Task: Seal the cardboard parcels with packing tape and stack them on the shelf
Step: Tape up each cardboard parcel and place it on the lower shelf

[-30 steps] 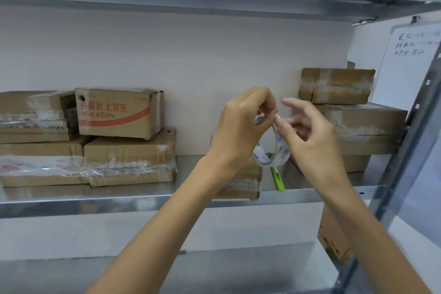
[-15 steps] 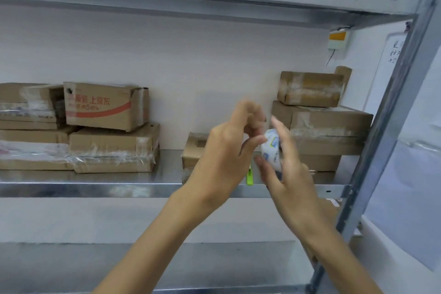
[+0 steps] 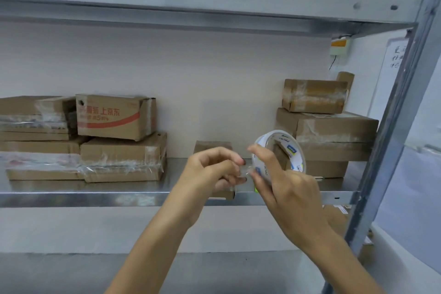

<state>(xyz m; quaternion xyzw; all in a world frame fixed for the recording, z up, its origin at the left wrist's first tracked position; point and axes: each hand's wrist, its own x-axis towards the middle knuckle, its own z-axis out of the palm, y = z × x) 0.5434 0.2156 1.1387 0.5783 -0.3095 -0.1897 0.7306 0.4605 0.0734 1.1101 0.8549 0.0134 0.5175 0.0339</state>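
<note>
A roll of clear packing tape [image 3: 290, 150] with a white printed core is held up in front of the middle shelf [image 3: 95, 197]. My right hand [image 3: 284, 188] grips the roll from below and the side. My left hand [image 3: 212, 169] pinches the loose clear end of the tape just left of the roll. A small cardboard parcel [image 3: 212, 145] sits on the shelf behind my hands, mostly hidden. Taped parcels are stacked at the left [image 3: 121, 157] and at the right [image 3: 334, 131] of the shelf.
A printed red-and-brown box [image 3: 114, 117] tops the left stack. A green object lies on the shelf behind my right hand, barely visible. The upper shelf [image 3: 191, 0] carries bowls. A metal upright [image 3: 391, 126] stands at the right, with a whiteboard behind it.
Both hands dropped lower and the roll turned so that its open core faces me. The camera swung left and up, bringing the upright and the upper shelf further into view.
</note>
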